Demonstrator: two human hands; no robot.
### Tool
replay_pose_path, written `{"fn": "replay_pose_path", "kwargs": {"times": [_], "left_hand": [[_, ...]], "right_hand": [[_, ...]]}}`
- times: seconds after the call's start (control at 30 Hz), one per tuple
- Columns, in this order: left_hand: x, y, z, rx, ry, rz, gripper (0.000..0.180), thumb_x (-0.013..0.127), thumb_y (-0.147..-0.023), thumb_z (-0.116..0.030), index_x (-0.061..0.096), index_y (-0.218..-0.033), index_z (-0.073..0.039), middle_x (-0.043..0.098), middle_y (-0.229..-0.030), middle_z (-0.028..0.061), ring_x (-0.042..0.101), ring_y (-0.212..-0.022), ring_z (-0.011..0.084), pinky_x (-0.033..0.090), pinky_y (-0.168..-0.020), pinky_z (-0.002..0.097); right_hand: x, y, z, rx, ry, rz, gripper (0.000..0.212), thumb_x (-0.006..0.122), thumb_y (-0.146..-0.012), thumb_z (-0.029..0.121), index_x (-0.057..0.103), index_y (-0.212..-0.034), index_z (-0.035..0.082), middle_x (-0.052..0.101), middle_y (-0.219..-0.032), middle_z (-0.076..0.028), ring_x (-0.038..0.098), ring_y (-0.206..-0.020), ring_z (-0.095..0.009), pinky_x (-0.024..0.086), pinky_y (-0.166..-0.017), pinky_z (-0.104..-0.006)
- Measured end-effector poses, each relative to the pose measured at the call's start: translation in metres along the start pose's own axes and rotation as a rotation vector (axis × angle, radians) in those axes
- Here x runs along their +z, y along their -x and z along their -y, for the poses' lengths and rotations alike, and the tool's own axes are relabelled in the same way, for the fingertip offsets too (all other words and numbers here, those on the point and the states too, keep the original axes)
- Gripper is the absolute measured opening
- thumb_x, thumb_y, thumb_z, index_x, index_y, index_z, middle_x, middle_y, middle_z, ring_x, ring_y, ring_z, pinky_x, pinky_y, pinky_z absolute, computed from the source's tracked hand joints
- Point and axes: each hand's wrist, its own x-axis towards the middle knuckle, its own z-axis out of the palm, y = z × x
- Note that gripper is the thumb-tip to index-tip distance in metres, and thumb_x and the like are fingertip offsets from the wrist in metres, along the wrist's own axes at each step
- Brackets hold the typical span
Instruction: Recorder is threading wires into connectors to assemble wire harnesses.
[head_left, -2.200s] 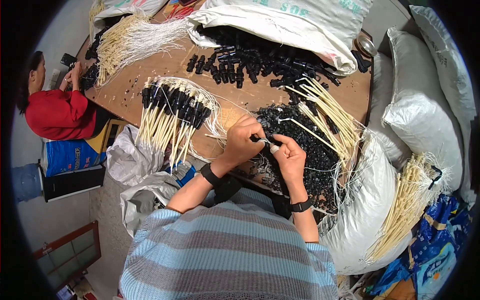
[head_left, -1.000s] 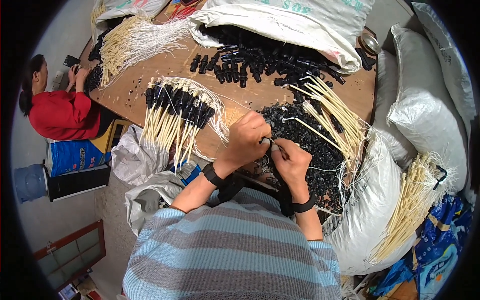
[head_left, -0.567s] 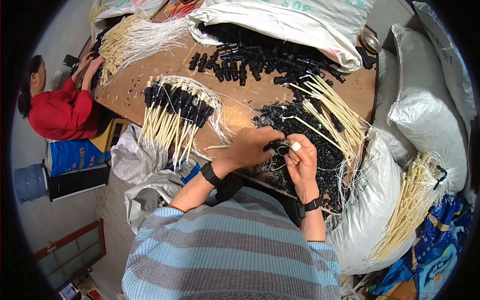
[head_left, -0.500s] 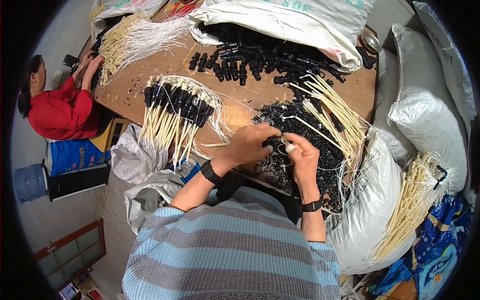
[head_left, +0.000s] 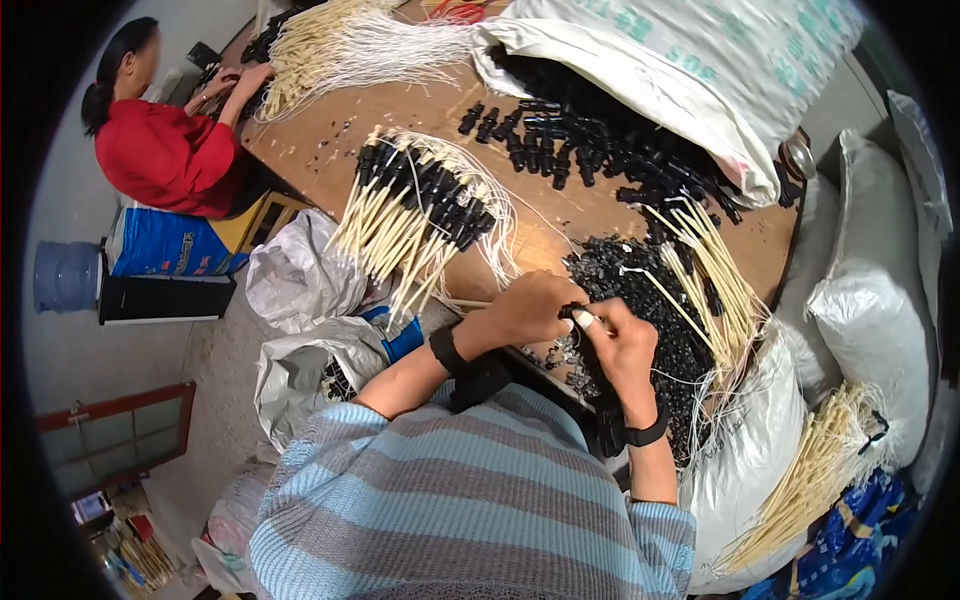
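Above the table's front edge my two hands meet, both closed. My left hand (head_left: 538,308) has its fingers curled round a small black plastic part (head_left: 573,310), mostly hidden by the fingers. Pinching at that same part is my right hand (head_left: 625,345), with a white cover on a fingertip. Beneath and beyond them spreads a heap of small black plastic pieces (head_left: 683,395). Cream tubes with white cords (head_left: 735,275) lie on the heap's right side. To the left rests a bunch of cream tubes with black fittings (head_left: 400,225), white cords trailing from it.
A white woven sack (head_left: 640,110) spills black fittings (head_left: 540,150) at the back. Another person in red (head_left: 170,160) works at the far left beside more corded tubes (head_left: 320,60). Full sacks (head_left: 870,270) stand right; open sacks (head_left: 305,270) sit left on the floor.
The view has turned, so the table appears shifted right and tilted. My hands have drawn closer together; the loop of white cord between them no longer shows.
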Motion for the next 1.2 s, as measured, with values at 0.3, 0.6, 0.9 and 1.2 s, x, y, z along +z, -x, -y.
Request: {"fn": "replay_pose_path", "kwargs": {"times": [0.3, 0.6, 0.9, 1.2], "left_hand": [[-0.073, 0.013, 0.003, 0.085, -0.276, -0.414, 0.025, 0.068, -0.066, -0.006, 0.069, -0.091, -0.007, 0.068, -0.087, 0.0074, 0.065, -0.075, 0.0278, 0.051, -0.064, 0.0365], [-0.181, 0.042, 0.097, -0.376, -0.692, -0.696, 0.036, 0.065, -0.069, -0.017, 0.067, -0.103, -0.006, 0.060, -0.123, 0.0102, 0.047, -0.122, 0.0291, 0.027, -0.106, 0.0443], [-0.195, 0.071, 0.138, -0.527, -0.449, -0.634, 0.076, 0.066, -0.073, -0.023, 0.040, -0.144, -0.016, 0.037, -0.148, 0.0187, 0.031, -0.137, 0.0377, 0.020, -0.114, 0.0475], [-0.219, 0.082, 0.181, -0.500, -0.294, -0.477, 0.092, 0.071, -0.067, -0.019, 0.030, -0.149, -0.018, 0.019, -0.156, 0.0214, 0.022, -0.142, 0.0398, 0.020, -0.116, 0.0448]], "right_hand": [[0.015, -0.038, 0.026, 0.035, -0.342, -0.180, 0.037, 0.065, -0.087, 0.000, 0.057, -0.123, 0.001, 0.065, -0.092, -0.003, 0.059, -0.077, -0.008, 0.048, -0.064, -0.0216], [0.091, -0.053, 0.043, -0.149, 0.121, -0.047, 0.047, 0.076, -0.076, 0.027, 0.062, -0.118, 0.010, 0.068, -0.092, -0.011, 0.067, -0.074, -0.029, 0.052, -0.064, -0.0362], [0.163, -0.074, 0.074, 0.525, -0.114, 0.263, 0.098, 0.075, -0.079, 0.032, 0.018, -0.145, -0.013, 0.059, -0.063, -0.007, 0.055, -0.053, -0.018, 0.045, -0.049, -0.0312], [0.223, -0.121, 0.068, 0.314, -0.058, 0.227, 0.092, 0.071, -0.081, 0.029, 0.019, -0.139, -0.018, 0.065, -0.082, -0.028, 0.066, -0.077, -0.039, 0.052, -0.065, -0.0439]]}}
